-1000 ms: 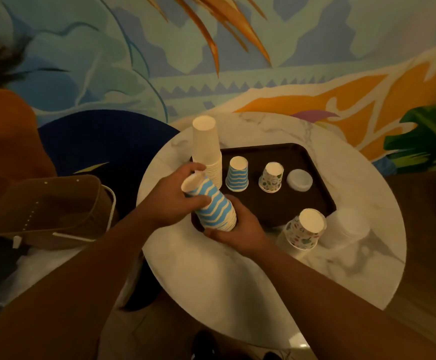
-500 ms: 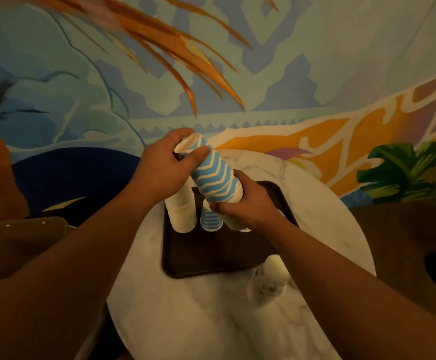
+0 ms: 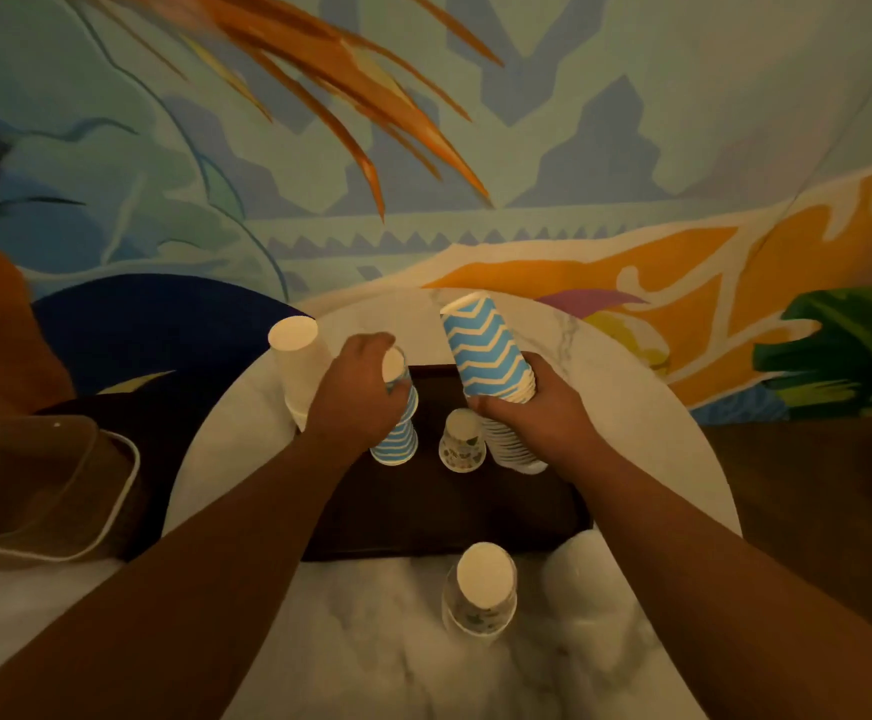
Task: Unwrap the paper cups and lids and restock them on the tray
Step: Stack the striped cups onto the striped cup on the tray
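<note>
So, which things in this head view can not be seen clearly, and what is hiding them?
- Blue zigzag stack on the tray: the left hand covers its upper part, so the cup count is unknown.
- Stack held by the right hand: its middle is under the fingers.
- Lid on the tray: behind the right hand, not visible.
- White lid pile: partly hidden by the right forearm, blurred.
- Patterned cups: print too dim to read.
- Basket: cut by the left edge.

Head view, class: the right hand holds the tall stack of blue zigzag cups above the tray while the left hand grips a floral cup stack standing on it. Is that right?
Not quite. In the head view the left hand grips a blue zigzag stack on the tray, not a floral one. The floral cups stand untouched beside it. The right hand does hold the tall zigzag stack above the tray.
</note>
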Demonstrator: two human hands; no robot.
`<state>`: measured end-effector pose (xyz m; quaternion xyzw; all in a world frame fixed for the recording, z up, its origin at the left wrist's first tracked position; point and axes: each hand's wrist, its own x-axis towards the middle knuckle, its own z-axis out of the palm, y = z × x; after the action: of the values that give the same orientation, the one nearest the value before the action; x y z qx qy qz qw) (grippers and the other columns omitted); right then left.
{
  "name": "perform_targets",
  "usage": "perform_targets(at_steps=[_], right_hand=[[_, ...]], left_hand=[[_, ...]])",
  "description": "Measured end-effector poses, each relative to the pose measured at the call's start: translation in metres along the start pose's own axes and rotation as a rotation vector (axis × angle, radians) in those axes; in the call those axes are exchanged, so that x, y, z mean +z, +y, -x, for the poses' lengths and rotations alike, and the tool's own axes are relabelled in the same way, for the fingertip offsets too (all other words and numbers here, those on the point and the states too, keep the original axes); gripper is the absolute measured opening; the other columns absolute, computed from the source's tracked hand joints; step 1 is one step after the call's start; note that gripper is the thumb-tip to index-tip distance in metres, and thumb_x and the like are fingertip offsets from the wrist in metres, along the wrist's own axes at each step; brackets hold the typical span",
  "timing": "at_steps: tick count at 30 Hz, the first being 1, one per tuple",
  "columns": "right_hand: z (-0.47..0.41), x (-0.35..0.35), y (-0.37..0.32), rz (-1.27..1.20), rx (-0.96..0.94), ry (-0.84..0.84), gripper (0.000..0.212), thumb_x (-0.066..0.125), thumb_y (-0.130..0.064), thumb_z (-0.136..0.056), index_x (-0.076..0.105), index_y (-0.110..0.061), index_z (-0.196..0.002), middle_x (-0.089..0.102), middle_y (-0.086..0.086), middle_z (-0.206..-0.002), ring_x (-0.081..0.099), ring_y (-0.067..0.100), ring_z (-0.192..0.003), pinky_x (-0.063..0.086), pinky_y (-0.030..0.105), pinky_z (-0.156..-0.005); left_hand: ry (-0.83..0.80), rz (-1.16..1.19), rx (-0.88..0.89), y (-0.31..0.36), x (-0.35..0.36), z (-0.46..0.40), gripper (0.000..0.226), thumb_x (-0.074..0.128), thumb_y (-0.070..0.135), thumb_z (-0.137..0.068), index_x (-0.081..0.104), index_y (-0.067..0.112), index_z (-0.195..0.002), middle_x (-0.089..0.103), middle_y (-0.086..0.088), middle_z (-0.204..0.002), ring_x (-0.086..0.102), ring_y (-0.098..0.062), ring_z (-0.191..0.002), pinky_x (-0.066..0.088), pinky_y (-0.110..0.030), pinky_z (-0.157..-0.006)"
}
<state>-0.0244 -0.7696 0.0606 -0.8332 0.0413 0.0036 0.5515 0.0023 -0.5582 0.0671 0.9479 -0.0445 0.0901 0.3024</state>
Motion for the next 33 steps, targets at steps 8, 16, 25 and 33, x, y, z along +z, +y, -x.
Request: perform_targets(at_steps=[8,16,25,33], right_hand=[[-0.003,0.003,0.02,-0.021,0.048,-0.045,0.057,0.086,-0.039,-0.069,0.06,-0.029,-0.118,0.069,-0.015,-0.105,0.065,-0.001,-0.093,0.051,0.022,-0.082],[-0.003,0.01,0.016,-0.066,0.023,-0.132,0.053,0.087,-0.032,-0.069,0.062,-0.028,-0.116,0.071,-0.012,-0.103,0.068,-0.001,-0.089,0.052,0.02,-0.078],[0.002,0.026,0.01,-0.006,-0.015,-0.182,0.065,0.086,-0.048,-0.056,0.064,-0.028,-0.114,0.072,-0.01,-0.103,0.068,0.003,-0.091,0.056,0.032,-0.085],[0.001,0.016,0.023,-0.012,0.073,-0.089,0.055,0.086,-0.039,-0.067,0.062,-0.026,-0.114,0.07,-0.011,-0.103,0.065,0.0,-0.088,0.047,0.016,-0.07]], left_hand=[[-0.233,-0.091,-0.164,-0.032,0.046,-0.011,0.053,0.063,0.026,-0.091,0.045,0.011,-0.138,0.043,-0.01,-0.144,0.043,-0.025,-0.13,0.035,-0.035,-0.107],[0.052,0.699,-0.096,0.029,0.0,-0.008,0.042,0.057,0.046,-0.091,0.052,0.027,-0.128,0.059,0.003,-0.127,0.059,-0.007,-0.111,0.049,-0.026,-0.093],[0.063,0.723,-0.168,0.034,-0.022,-0.013,0.034,0.065,0.06,-0.073,0.062,0.04,-0.101,0.068,0.002,-0.104,0.068,-0.014,-0.095,0.057,-0.044,-0.086],[0.406,0.418,-0.109,0.027,-0.033,-0.027,0.039,0.067,0.039,-0.087,0.054,0.019,-0.119,0.062,0.0,-0.107,0.06,-0.012,-0.096,0.049,-0.017,-0.081]])
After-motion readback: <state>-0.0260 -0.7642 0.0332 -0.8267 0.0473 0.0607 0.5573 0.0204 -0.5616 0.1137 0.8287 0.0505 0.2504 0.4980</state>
